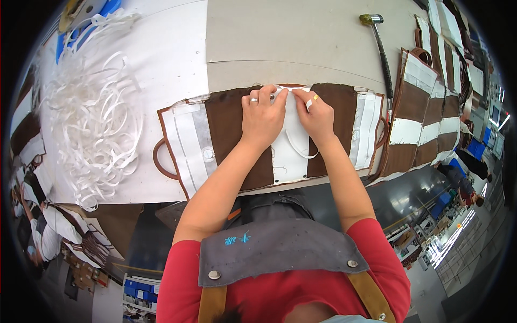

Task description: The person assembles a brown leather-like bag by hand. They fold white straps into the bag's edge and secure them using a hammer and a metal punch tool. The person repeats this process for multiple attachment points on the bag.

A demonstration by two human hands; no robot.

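A flat striped fabric bag piece (231,116), brown and white with brown trim, lies crosswise before me on the table. At each short end it has a brown handle (163,159). My left hand (264,116) and my right hand (315,116) meet at its far edge, over the white middle stripe. Both are closed, with fingertips pinching that edge close together; exactly what sits between the fingertips is hidden. Below them, a narrow white strip (295,144) curls loosely over the white stripe, its end near my right forearm.
At left lies a large tangled heap of white strips (91,129), with a roll and something blue behind it. A mallet (381,48) rests at the far right of the table (280,37). Several overlapping striped bag pieces (420,107) cover the right side. Other people are farther off.
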